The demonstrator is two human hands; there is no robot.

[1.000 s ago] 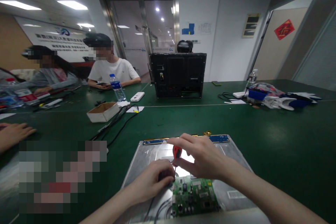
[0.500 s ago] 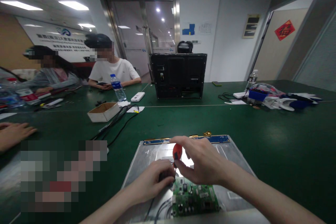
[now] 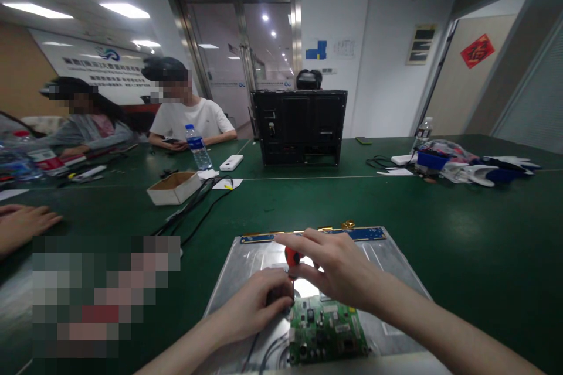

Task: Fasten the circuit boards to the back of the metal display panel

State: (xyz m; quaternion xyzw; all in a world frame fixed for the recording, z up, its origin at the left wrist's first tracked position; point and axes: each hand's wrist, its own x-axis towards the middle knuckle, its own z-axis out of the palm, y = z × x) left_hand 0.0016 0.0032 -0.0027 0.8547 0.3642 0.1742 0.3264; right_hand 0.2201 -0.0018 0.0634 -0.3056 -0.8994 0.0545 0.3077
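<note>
A screwdriver [image 3: 291, 256] with a red and black handle stands upright over the top left corner of a green circuit board [image 3: 328, 331]. My right hand [image 3: 341, 266] grips its handle between thumb and fingers. Low beside the shaft, my left hand [image 3: 264, 296] has its fingers curled and pinched close to the board's corner; what is between them is hidden. The circuit board lies on a silvery metal panel [image 3: 231, 269], which has a narrow blue circuit strip [image 3: 369, 234] along its far edge. Dark cables run out beneath my left wrist.
A small open box [image 3: 171, 192] and black cables [image 3: 197, 199] lie left of the panel. Farther back are a water bottle [image 3: 199, 148] and a black monitor casing [image 3: 299, 129]. Bagged items [image 3: 453, 161] sit at the right. Another person's hand [image 3: 29, 222] rests at the left edge.
My right hand has shifted slightly left and its fingers have turned around the screwdriver handle, covering more of it. My left hand has stayed almost in place.
</note>
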